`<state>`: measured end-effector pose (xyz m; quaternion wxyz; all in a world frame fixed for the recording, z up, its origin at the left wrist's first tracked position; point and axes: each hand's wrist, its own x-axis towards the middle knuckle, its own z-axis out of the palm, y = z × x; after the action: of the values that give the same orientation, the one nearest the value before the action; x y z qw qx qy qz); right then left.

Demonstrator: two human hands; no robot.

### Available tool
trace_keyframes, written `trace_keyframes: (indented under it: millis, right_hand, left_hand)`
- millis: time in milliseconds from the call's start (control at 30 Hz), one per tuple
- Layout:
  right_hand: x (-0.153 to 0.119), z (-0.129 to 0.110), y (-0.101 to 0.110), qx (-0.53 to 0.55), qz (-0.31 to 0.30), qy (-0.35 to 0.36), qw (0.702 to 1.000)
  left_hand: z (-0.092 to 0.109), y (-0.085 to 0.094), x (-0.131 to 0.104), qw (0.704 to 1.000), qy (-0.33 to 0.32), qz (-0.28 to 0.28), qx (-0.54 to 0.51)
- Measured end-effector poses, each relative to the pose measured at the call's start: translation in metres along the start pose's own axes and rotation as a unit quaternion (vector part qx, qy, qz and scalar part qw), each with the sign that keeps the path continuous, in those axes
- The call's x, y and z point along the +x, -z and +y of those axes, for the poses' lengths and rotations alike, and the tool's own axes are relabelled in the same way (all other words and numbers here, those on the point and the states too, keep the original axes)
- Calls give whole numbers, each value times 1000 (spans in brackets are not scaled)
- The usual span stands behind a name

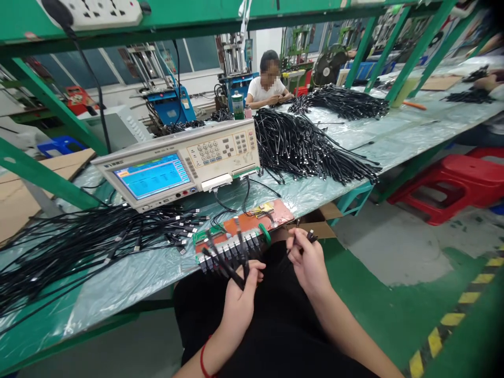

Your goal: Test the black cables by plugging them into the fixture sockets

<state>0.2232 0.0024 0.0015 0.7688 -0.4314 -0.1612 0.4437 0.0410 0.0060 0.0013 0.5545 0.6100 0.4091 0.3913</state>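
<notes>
"While I follow from afar, the left hand comes in closed round a few black cables, just in front of the connector strip! How would you handle those?"

"I'd grip each by its plug, never the cord, line it up square with its slot, then ease it without twisting."

"And the right hand?"

"Narrow, by the look of it: thumb and fingers pinching dark cable ends, just right of the green ring. I'd hold those clear of the strip."

"Now the pose!"

"Both hands sit low over the lap, apart from each other. I see the left forearm slanting up to the right, thumb uppermost; the right forearm slants up leftward, fingers curled inward"
</notes>
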Motion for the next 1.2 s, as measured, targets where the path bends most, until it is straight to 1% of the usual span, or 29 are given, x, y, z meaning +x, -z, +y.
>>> trace_keyframes:
  millis: [67, 133, 233, 300, 433, 567, 700, 800, 900, 1000, 1200]
  right_hand:
    - [4, 1, 5, 3, 12, 15, 1000]
    - [9, 7, 10, -30, 18, 22, 999]
    - [14, 22, 15, -91, 4, 22, 996]
    - [16, 30, 17, -120, -16, 19, 992]
    - [18, 39, 18, -154, -36, 20, 987]
    - [20, 42, 18, -154, -43, 16, 987]
    - [21, 46, 18, -159, -42, 19, 986]
    - [20, 47, 19, -169, -43, 22, 984]
    - [21, 45, 18, -169, -47, 18, 984]
    - [23, 43, 16, -155, -48, 14, 987]
    - [26, 41, 14, -149, -63, 15, 987]
  left_hand:
    - [3, 4, -4, 999, -10, 33, -13]
    - [2, 5, -8, 997, 5, 30, -72]
    - [-6, 3, -11, 981, 47, -16, -185]
    - [-12, 1, -11, 968, 68, -47, -236]
    - [-16, -3, -9, 956, 70, -84, -272]
    - [-15, -4, -7, 955, 76, -107, -265]
    - [-9, -3, -5, 962, 91, -121, -226]
    - [-3, -4, -5, 973, 83, -108, -186]
    - [1, -4, -3, 984, 55, -90, -143]
    - [-1, -4, -2, 990, 33, -91, -107]
    - [-11, -5, 0, 991, 14, -120, -56]
